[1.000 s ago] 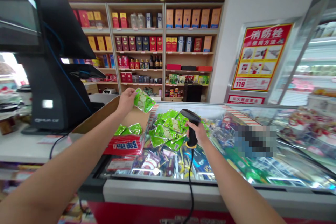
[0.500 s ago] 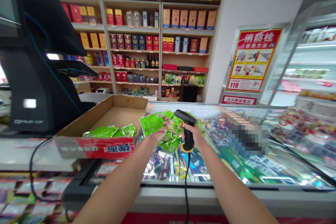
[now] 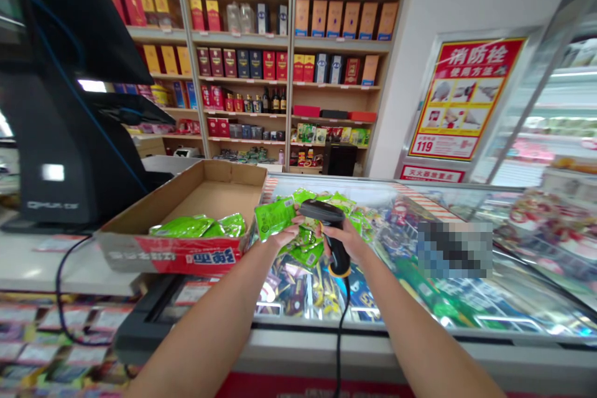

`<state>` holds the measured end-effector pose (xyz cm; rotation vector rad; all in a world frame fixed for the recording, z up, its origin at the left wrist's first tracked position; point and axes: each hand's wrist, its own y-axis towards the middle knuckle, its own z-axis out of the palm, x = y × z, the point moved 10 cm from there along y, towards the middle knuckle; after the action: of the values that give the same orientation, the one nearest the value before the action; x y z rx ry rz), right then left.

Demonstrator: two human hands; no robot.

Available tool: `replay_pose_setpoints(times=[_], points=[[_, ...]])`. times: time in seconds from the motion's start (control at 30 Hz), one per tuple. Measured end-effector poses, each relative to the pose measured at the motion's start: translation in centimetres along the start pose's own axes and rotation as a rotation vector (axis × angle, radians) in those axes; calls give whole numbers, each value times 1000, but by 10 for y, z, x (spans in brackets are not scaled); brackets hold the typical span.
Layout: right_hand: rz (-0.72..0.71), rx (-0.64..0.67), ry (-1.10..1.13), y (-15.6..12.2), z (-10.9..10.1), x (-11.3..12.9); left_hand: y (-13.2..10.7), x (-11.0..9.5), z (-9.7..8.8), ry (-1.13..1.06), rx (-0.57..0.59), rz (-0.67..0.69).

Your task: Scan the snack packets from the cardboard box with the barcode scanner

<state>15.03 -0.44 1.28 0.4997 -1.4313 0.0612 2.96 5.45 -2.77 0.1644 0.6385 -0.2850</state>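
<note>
My left hand (image 3: 285, 235) pinches a green snack packet (image 3: 273, 216) and holds it up just in front of the scanner's head. My right hand (image 3: 344, 237) is wrapped round the grip of a black corded barcode scanner (image 3: 326, 224) with a yellow ring at its base. Both hands hover over a heap of green packets (image 3: 326, 211) lying on the glass lid of a chest freezer (image 3: 420, 261). To the left an open cardboard box (image 3: 196, 199) holds a few more green packets (image 3: 200, 226).
A black checkout terminal (image 3: 60, 124) stands at the left on a white counter (image 3: 69, 267), its cable hanging down. Shelves of boxed goods and bottles (image 3: 261, 68) fill the back wall. A red fire-safety poster (image 3: 461, 99) hangs at the right beside a glass cooler door (image 3: 550, 93).
A second ago my left hand held a packet up over the cardboard box. It has since come right with a packet, up to the scanner's head. My right hand has barely moved.
</note>
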Motion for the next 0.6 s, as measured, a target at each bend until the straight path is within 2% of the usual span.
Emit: replay_pose_setpoints(times=[0.27, 0.43, 0.5, 0.6], points=[[44, 13, -2, 1, -2, -8, 3, 6, -7, 44, -7, -29], [34, 12, 13, 1, -2, -6, 4, 5, -3, 17, 23, -41], [13, -15, 50, 1, -6, 0, 5, 5, 1, 37, 26, -64], [-29, -102, 146, 1, -22, 10, 8, 4, 3, 189, -43, -70]])
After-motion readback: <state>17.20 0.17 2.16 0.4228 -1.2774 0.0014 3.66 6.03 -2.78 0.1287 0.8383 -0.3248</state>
